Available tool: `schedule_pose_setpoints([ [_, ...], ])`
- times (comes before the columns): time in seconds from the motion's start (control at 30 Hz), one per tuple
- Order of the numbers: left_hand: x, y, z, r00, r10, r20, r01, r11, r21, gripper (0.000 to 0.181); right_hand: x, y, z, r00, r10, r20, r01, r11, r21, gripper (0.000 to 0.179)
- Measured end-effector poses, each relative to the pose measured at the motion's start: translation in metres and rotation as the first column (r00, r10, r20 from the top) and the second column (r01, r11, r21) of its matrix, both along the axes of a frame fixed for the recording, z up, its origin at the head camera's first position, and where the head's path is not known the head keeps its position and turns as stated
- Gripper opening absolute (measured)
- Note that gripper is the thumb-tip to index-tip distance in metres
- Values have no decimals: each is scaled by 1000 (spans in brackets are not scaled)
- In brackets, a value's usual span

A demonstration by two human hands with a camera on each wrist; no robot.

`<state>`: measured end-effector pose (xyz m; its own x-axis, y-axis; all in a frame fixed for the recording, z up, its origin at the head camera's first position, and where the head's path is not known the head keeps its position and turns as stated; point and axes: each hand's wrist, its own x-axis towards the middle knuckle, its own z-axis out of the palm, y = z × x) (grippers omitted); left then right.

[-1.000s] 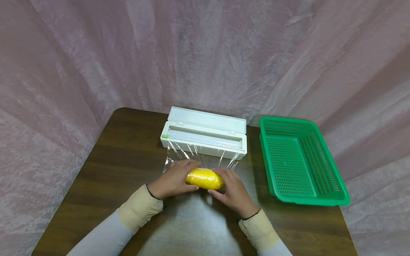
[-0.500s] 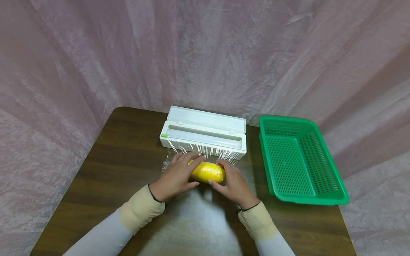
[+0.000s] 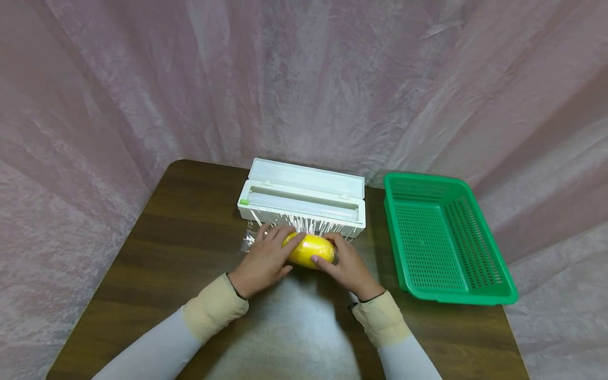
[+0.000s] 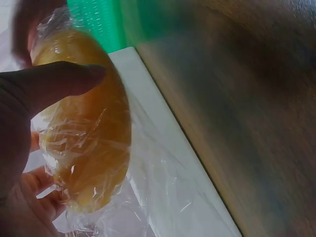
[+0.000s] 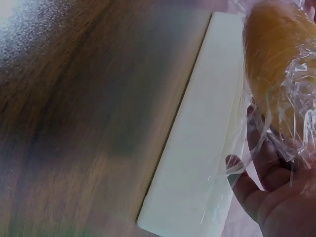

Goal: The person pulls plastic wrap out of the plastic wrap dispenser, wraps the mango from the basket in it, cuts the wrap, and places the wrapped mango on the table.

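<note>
A smooth yellow oval fruit [image 3: 311, 250], its exact kind unclear, lies between both hands, wrapped in clear cling film [image 4: 165, 197]. The left hand [image 3: 266, 262] holds its left end; in the left wrist view the thumb lies across the fruit and the other fingers reach round the far side. My right hand [image 3: 349, 267] grips the right end, thumb on the near side and fingers at the back. Stretched film runs from the fruit to the front edge of a white cling film dispenser [image 3: 304, 216], whose lid stands open over the roll just beyond the hands.
A green plastic basket [image 3: 396, 243] with slotted sides stands to the right on the brown wooden table [image 3: 176, 232]. Loose crumpled film sticks out left of the left hand. A pinkish curtain [image 3: 304, 95] hangs behind the table.
Both hands have moved the fruit forward and slightly right, closer to the dispenser. The stretch of film between fruit and dispenser is shorter and more bunched, and the left fingers are more spread.
</note>
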<state>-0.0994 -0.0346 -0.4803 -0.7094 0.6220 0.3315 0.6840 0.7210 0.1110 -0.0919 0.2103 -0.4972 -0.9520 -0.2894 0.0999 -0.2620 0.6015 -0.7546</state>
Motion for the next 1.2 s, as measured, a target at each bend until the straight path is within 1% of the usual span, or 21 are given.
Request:
schedule_pose_setpoints([
  [0.1,-3,1,-2,1000,4,-8,-4,1000,-14,85,-2,0,0,1000,-13,22,13,1000,-9,50],
  [0.2,-6,2,-4,1000,5,-21,-6,1000,-25,85,-2,0,2,999,-33,25,33,999,-2,50],
  [0.37,-11,3,-8,999,7,-33,-7,1000,-21,85,-4,-3,5,998,-62,25,61,998,12,48],
  [0.53,-15,4,-10,1000,14,-27,-15,999,-30,81,-5,-5,8,997,-73,35,72,997,32,48],
  [0.63,-18,3,-11,999,8,-37,-10,999,-35,79,-5,-5,10,997,-69,33,68,997,41,49],
  [0.73,-20,3,-10,999,-1,-47,-1,999,-37,78,-4,-5,12,998,-64,12,63,997,51,53],
  [0.83,-23,4,-7,999,-7,-41,5,999,-48,79,-2,-4,13,998,-55,-18,56,996,73,62],
  [0.9,-24,4,-4,1000,-11,-29,10,998,-54,81,-1,-3,14,997,-45,-66,50,995,86,69],
  [0.93,-24,4,-3,1000,-12,-22,11,998,-58,82,-1,-2,14,993,-37,-110,48,994,99,72],
  [0.97,-25,4,-1,1000,-14,-17,13,998,-60,84,0,-2,15,986,-26,-162,44,993,111,75],
  [1.03,-27,4,1,1000,-20,1,20,999,-50,86,1,-2,16,961,3,-278,38,989,143,80],
  [1.1,-29,5,4,999,-24,27,25,999,-40,87,2,-2,18,920,46,-390,34,980,196,84],
  [1.13,-30,5,6,999,-24,40,26,999,-40,87,3,-3,18,899,69,-432,35,973,229,86],
  [1.2,-32,5,9,997,-24,77,27,999,-37,88,4,-6,19,870,114,-480,34,957,289,89],
])
